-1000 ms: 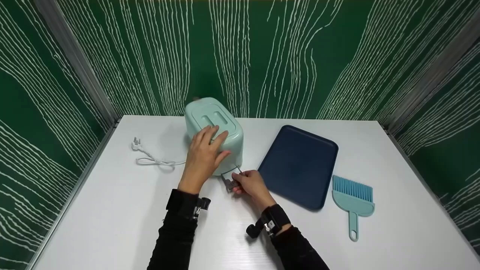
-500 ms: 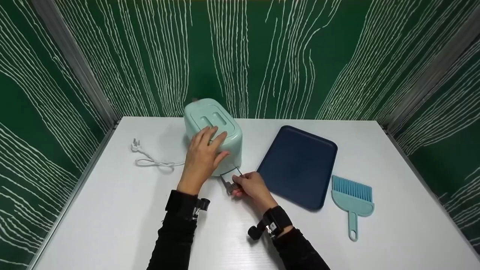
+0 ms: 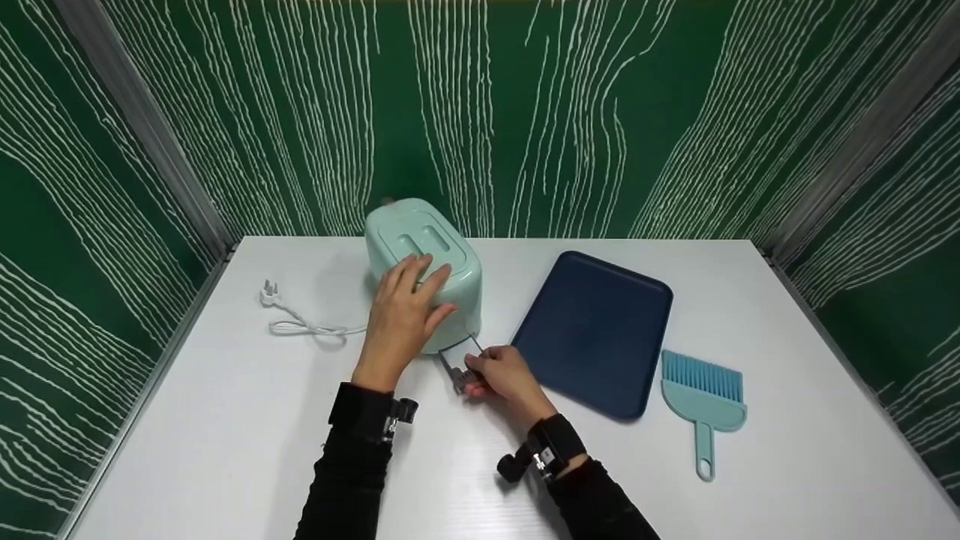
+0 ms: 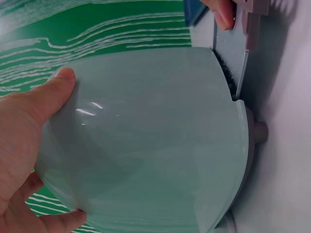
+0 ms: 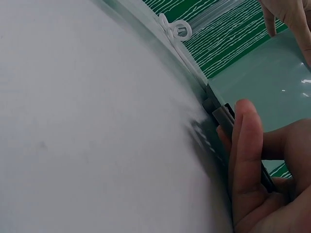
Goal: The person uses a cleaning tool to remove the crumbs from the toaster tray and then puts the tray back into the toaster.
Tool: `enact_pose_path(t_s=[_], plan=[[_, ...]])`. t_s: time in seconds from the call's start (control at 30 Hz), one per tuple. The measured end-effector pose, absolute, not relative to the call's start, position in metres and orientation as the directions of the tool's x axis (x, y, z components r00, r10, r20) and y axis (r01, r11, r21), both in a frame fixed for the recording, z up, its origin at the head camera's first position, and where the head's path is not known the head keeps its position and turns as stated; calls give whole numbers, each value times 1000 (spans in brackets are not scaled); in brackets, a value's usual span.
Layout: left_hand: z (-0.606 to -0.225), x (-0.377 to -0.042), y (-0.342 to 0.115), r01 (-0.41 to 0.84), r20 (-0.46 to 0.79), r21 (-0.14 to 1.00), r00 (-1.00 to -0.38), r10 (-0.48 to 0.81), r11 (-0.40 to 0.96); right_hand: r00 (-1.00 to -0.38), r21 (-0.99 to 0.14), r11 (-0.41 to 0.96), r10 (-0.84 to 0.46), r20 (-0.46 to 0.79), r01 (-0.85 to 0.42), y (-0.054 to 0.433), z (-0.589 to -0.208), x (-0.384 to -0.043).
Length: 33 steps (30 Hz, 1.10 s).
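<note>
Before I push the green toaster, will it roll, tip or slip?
The toaster probably won't roll: it looks boxy and has a stubby foot underneath. It looks smooth and shiny, so it might feel slippery. The thin tray sticks out low at one end, so that part may catch or slide if bumped.

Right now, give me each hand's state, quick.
Left hand: open, resting on the toaster.
Right hand: closed, holding the gray-handled tray.

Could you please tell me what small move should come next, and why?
Probably ease the metal tray further out: it juts partway from the toaster, the right hand pinches its grey handle, and the left hand rests on the toaster, which could steady it.
</note>
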<state>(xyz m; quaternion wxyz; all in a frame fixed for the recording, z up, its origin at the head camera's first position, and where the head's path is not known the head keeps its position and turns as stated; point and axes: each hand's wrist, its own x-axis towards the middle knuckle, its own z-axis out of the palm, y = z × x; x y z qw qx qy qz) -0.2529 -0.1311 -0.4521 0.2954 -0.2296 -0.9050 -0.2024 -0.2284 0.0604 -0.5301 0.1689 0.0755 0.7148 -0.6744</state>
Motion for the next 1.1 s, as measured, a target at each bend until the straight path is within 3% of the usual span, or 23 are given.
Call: enact_pose_path(t_s=[0.5, 0.83, 1.1], plan=[[-452, -252, -131, 530, 627, 230, -722, 292, 816, -932, -938, 60, -105, -346, 342, 58, -531, -224], [-453, -252, -131, 528, 633, 226, -718, 289, 819, -939, -943, 142, -133, -318, 300, 64, -531, -221], [-451, -252, -130, 530, 629, 232, -721, 290, 815, -934, -942, 129, -141, -327, 310, 66, -532, -217]])
